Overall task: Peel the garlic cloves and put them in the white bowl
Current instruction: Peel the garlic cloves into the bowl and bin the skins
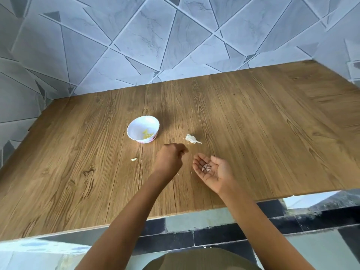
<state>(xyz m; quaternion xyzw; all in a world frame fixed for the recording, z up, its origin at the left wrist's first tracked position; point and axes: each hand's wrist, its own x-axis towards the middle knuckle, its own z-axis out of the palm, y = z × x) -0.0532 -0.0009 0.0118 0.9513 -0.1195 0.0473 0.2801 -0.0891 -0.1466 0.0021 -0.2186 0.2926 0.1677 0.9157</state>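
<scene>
A small white bowl (143,129) with a scalloped rim stands on the wooden table (253,123), with yellowish peeled garlic at its bottom. To its right lies the rest of a garlic bulb (191,139) with papery skin. A single clove (134,159) lies on the table left of my hands. My left hand (171,159) hovers in front of the bowl with its fingers curled; whether it holds anything is hidden. My right hand (213,172) is palm up and open, with a few pinkish garlic skins (206,168) resting in it.
A tiled wall with a geometric pattern runs along the table's far and left sides. The table's near edge is just in front of my body, with dark and pale floor tiles below. A tiny skin scrap (191,173) lies beside my right hand.
</scene>
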